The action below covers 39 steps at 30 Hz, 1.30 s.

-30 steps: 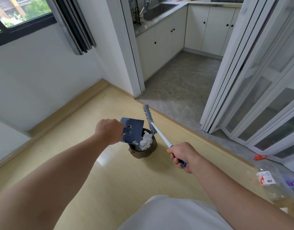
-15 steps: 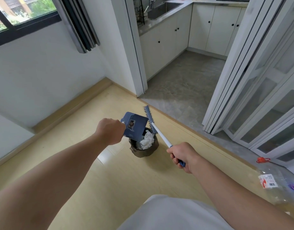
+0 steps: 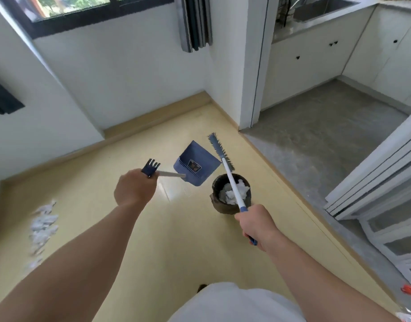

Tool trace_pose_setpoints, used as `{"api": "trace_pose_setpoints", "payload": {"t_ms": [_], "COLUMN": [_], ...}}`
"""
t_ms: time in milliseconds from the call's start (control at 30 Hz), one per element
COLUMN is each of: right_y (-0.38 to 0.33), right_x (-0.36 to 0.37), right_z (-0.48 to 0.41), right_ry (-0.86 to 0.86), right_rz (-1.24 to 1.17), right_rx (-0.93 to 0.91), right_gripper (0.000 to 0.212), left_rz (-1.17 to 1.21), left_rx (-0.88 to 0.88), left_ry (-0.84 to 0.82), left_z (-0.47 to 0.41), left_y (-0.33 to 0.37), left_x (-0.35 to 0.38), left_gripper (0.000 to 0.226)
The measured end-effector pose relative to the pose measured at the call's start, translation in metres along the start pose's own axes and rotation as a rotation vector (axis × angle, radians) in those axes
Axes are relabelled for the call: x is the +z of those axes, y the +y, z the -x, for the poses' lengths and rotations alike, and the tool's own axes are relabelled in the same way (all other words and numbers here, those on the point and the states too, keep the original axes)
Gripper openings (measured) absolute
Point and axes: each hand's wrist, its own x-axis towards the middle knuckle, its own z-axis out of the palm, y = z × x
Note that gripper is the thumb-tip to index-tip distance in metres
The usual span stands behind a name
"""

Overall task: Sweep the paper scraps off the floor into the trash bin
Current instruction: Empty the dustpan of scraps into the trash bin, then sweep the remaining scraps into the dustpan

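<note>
My left hand (image 3: 135, 189) grips the handle of a blue dustpan (image 3: 195, 167), which hangs in the air left of and above the bin, apart from it. My right hand (image 3: 258, 225) holds the white-and-blue handle of a small broom (image 3: 220, 152); its bristle head points away from me, and the handle crosses over the bin. The dark round trash bin (image 3: 217, 203) stands on the yellow floor and holds crumpled white paper (image 3: 241, 188). A blurred pile of white paper scraps (image 3: 43, 225) lies on the floor at the far left.
White walls with a wooden skirting board close the corner behind the bin. A grey tiled kitchen floor (image 3: 320, 135) begins right of the bin, past a white door frame (image 3: 251, 66). Folding glass doors (image 3: 385, 189) stand at the right. A red object (image 3: 410, 289) lies at the lower right.
The dustpan has swung up and left, off the bin's rim, and its handle now shows. My view has turned left, bringing the scrap pile into sight. The broom hand has stayed over the bin.
</note>
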Motion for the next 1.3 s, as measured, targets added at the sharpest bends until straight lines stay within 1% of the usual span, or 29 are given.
{"api": "trace_pose_setpoints", "payload": {"t_ms": [67, 200, 333, 400, 500, 600, 733, 933, 1000, 1100, 1200, 1300], "right_y": [-0.006, -0.017, -0.021, -0.026, -0.029, -0.027, -0.031, -0.044, -0.053, -0.071, -0.088, -0.111], "right_x": [0.022, 0.081, 0.148, 0.176, 0.220, 0.287, 0.361, 0.441, 0.466, 0.521, 0.583, 0.653], "right_z": [-0.002, 0.003, 0.017, 0.024, 0.033, 0.048, 0.069, 0.089, 0.091, 0.096, 0.096, 0.093], "right_ry": [-0.061, -0.171, -0.241, -0.286, -0.340, -0.397, -0.461, -0.513, -0.521, -0.567, -0.574, -0.600], "right_rz": [0.023, 0.128, 0.230, 0.282, 0.354, 0.398, 0.476, 0.599, 0.630, 0.680, 0.679, 0.656], "right_rx": [-0.001, -0.062, -0.078, -0.090, -0.059, 0.002, -0.010, -0.012, -0.019, -0.031, 0.011, 0.016], "right_gripper": [0.017, 0.008, 0.020, 0.020, 0.018, 0.017, 0.020, 0.021, 0.015, 0.005, 0.006, 0.008], "left_rz": [0.077, 0.195, 0.238, 0.227, 0.232, 0.275, 0.293, 0.308, 0.315, 0.310, 0.299, 0.288], "left_rx": [-0.118, -0.369, -0.585, -0.662, -0.757, -0.875, -0.980, -1.087, -1.115, -1.162, -1.205, -1.224], "left_ry": [0.012, 0.038, 0.070, 0.063, 0.061, 0.078, 0.089, 0.097, 0.099, 0.100, 0.089, 0.087], "left_z": [0.010, 0.032, 0.050, 0.061, 0.076, 0.088, 0.095, 0.093, 0.086, 0.063, 0.031, -0.003], "left_y": [-0.040, -0.111, -0.188, -0.225, -0.277, -0.340, -0.409, -0.495, -0.517, -0.562, -0.608, -0.653], "left_x": [-0.002, -0.016, -0.031, -0.037, -0.045, -0.057, -0.076, -0.093, -0.096, -0.103, -0.112, -0.120], "left_gripper": [0.046, 0.043, 0.041, 0.040, 0.035, 0.033, 0.031, 0.028, 0.028, 0.027, 0.027, 0.031]}}
